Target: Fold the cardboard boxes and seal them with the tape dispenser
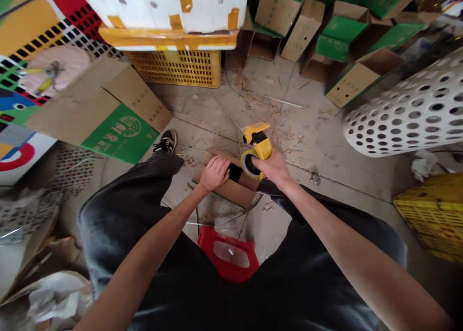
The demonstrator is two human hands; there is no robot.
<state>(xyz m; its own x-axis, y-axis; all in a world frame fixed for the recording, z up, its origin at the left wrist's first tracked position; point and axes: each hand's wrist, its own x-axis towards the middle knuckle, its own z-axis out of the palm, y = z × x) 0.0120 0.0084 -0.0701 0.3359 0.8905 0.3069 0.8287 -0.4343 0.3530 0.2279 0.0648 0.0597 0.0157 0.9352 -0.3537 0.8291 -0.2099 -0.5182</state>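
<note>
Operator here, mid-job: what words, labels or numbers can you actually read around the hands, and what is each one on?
Green panel on the cardboard carton: Chinese characters beside a round fruit-slice logo, too blurred to quote.
Tan panels of the stacked cartons: columns of small print, too small to read.
Yellow tape dispenser in the right hand: no readable text.

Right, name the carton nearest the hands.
The low brown carton under the left hand, beside the tape dispenser in the right hand; the green-printed cartons lie farther off.
</note>
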